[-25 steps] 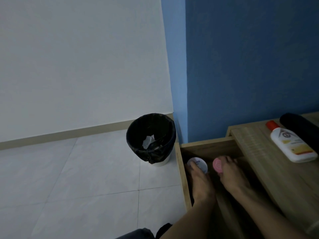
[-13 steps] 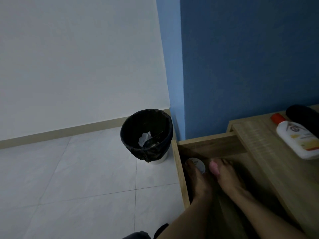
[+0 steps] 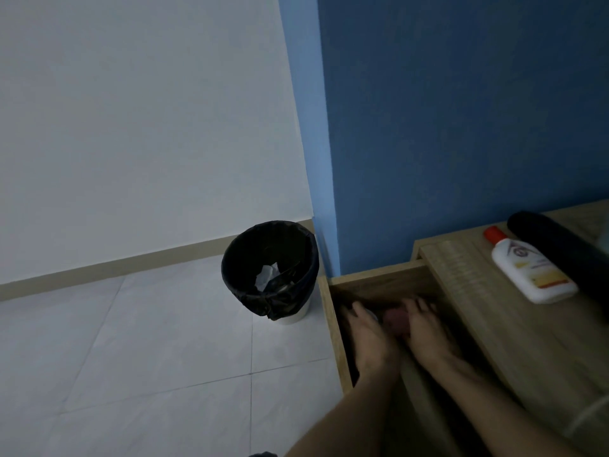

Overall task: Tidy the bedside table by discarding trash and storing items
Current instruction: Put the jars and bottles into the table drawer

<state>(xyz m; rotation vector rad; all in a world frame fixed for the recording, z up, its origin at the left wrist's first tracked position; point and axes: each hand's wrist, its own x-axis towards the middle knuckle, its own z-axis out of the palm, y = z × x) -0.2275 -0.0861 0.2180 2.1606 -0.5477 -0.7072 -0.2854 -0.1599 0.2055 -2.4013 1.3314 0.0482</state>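
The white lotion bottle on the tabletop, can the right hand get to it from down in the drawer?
Probably yes. The right hand sits in the open drawer, and the lotion bottle lies exposed on the tabletop with nothing between.

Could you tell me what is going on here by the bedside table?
A person has both hands down in the open drawer of the bedside table. The left hand and right hand are setting small jars in it; a pink lid shows between them. A white lotion bottle and a dark object lie on the tabletop. A lined bin with some paper stands on the floor beside it.
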